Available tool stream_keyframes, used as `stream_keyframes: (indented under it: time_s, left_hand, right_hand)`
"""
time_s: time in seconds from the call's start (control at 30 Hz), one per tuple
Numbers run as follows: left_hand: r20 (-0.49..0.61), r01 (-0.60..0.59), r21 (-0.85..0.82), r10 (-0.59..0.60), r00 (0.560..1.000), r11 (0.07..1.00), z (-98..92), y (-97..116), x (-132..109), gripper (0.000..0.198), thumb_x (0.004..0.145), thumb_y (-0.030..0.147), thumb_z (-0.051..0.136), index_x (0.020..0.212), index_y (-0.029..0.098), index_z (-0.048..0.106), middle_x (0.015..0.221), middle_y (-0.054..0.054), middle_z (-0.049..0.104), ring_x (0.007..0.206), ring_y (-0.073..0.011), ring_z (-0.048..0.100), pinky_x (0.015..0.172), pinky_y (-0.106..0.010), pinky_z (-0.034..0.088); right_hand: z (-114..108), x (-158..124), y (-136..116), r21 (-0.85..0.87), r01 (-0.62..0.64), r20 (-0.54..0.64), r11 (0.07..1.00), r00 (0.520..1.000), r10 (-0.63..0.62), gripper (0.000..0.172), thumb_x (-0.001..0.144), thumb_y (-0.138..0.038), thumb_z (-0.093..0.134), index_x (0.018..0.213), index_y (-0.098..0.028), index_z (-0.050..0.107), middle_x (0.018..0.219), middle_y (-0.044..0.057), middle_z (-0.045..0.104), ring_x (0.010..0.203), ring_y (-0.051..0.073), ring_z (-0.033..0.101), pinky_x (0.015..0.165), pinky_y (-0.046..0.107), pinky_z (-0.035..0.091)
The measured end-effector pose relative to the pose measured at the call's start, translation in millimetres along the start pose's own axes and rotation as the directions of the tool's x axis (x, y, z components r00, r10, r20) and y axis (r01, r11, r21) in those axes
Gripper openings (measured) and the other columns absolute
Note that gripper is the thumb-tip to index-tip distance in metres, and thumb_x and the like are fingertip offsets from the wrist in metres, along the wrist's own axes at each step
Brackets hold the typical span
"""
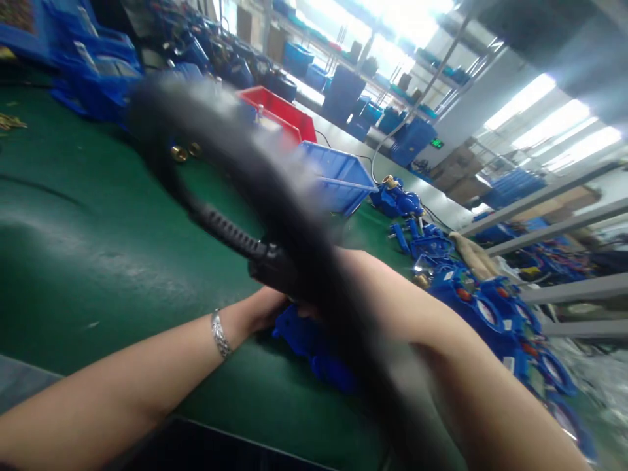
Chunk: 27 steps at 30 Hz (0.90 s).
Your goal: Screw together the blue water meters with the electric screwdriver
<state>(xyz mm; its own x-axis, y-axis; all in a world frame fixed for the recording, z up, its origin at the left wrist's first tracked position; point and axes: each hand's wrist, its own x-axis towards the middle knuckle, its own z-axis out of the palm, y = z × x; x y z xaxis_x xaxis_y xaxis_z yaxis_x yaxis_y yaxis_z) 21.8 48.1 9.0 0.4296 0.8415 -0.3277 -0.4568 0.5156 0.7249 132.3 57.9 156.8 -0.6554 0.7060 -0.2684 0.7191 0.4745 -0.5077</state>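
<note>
A blue plastic part [307, 337] lies on the green work surface, mostly covered by a blurred black cable [275, 190] close to the camera. My left hand [267, 304], with a silver bracelet on the wrist, reaches the part's left side; its fingers are hidden. My right hand [358, 268] comes in from the right behind the cable, near the far side of the blue part. Its fingers are also covered and smeared, so the grip of either hand does not show.
A red bin [282, 111] and a blue bin [338, 171] stand beyond my hands. Brass fittings [179, 154] lie at the left. Several blue meter-like units [483, 311] line the right side. More blue housings [98, 72] sit at the far left.
</note>
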Motion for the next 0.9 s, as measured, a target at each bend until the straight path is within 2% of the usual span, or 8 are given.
stream_keyframes:
  time_s: [0.17,0.23,0.33,0.43,0.67,0.83,0.87,0.9]
  left_hand:
    - [0.08,0.02,-0.049,-0.016,0.997,0.999,-2.2,-1,2,0.031,0.06,0.037,0.073,0.082,0.016,0.065,0.078,-0.005,0.069,0.084,-0.0213,0.062,0.071,-0.029,0.049]
    - [0.064,0.004,-0.055,0.0,0.998,0.998,-2.3,-4,6,0.032,0.06,0.035,0.073,0.086,0.017,0.066,0.075,-0.003,0.068,0.08,-0.0191,0.062,0.07,-0.027,0.048]
    - [0.007,0.01,-0.034,-0.01,1.0,0.999,-3.5,-8,10,0.025,0.062,0.034,0.072,0.078,0.016,0.065,0.061,0.001,0.062,0.061,-0.014,0.058,0.058,-0.024,0.044]
    - [-0.05,0.036,0.001,-0.036,0.998,0.999,-4.9,-10,12,0.025,0.062,0.036,0.071,0.071,0.015,0.061,0.055,0.004,0.057,0.049,-0.0101,0.05,0.05,-0.022,0.037]
    - [-0.053,0.068,0.059,-0.065,0.997,0.996,-4.7,-9,12,0.039,0.061,0.044,0.07,0.081,0.013,0.061,0.068,-0.001,0.06,0.063,-0.0151,0.055,0.06,-0.027,0.041]
    - [-0.018,0.075,0.116,-0.073,0.997,0.99,-8.9,-10,12,0.042,0.063,0.046,0.068,0.09,0.015,0.06,0.07,0.0,0.059,0.064,-0.0141,0.052,0.061,-0.027,0.041]
    - [-0.007,0.076,0.132,-0.075,0.997,0.988,-9.8,-11,13,0.042,0.064,0.046,0.067,0.091,0.015,0.06,0.071,0.0,0.059,0.065,-0.0143,0.052,0.062,-0.028,0.042]
    - [0.004,0.078,0.15,-0.079,0.997,0.986,-10.4,-11,13,0.042,0.064,0.047,0.067,0.092,0.016,0.06,0.072,0.0,0.059,0.065,-0.0146,0.052,0.062,-0.028,0.042]
  right_hand:
    - [2,7,-3,-0.213,-0.009,-0.019,0.977,1.0,0.005,0.025,0.067,-0.018,0.06,0.09,-0.019,0.051,0.075,0.0,0.062,0.065,0.015,0.056,0.05,0.021,0.033]
    - [0,6,1,-0.26,-0.058,-0.078,0.964,0.996,0.039,0.025,0.067,-0.018,0.059,0.09,-0.02,0.05,0.076,0.001,0.062,0.065,0.016,0.056,0.05,0.022,0.033]
    - [-6,2,11,-0.25,-0.172,-0.179,0.953,0.975,0.129,0.024,0.064,-0.018,0.06,0.086,-0.02,0.049,0.075,0.0,0.061,0.063,0.016,0.056,0.05,0.023,0.033]
    - [-12,-6,26,-0.179,-0.289,-0.244,0.941,0.939,0.242,0.022,0.063,-0.019,0.062,0.08,-0.02,0.048,0.07,-0.002,0.058,0.061,0.015,0.054,0.051,0.023,0.035]
    - [-14,-32,64,0.071,-0.458,-0.345,0.886,0.823,0.452,0.022,0.061,-0.026,0.065,0.076,-0.019,0.05,0.068,-0.002,0.056,0.062,0.016,0.053,0.054,0.027,0.04]
    - [-16,-60,78,0.272,-0.417,-0.354,0.867,0.795,0.493,0.024,0.06,-0.03,0.067,0.079,-0.019,0.058,0.079,0.004,0.065,0.071,0.021,0.061,0.064,0.034,0.047]
    - [-18,-65,79,0.314,-0.407,-0.401,0.858,0.762,0.509,0.027,0.058,-0.031,0.068,0.08,-0.019,0.06,0.081,0.005,0.067,0.071,0.022,0.062,0.066,0.036,0.048]
    - [-21,-71,78,0.377,-0.375,-0.478,0.847,0.704,0.525,0.03,0.055,-0.031,0.07,0.081,-0.019,0.061,0.081,0.006,0.067,0.069,0.022,0.062,0.065,0.038,0.048]
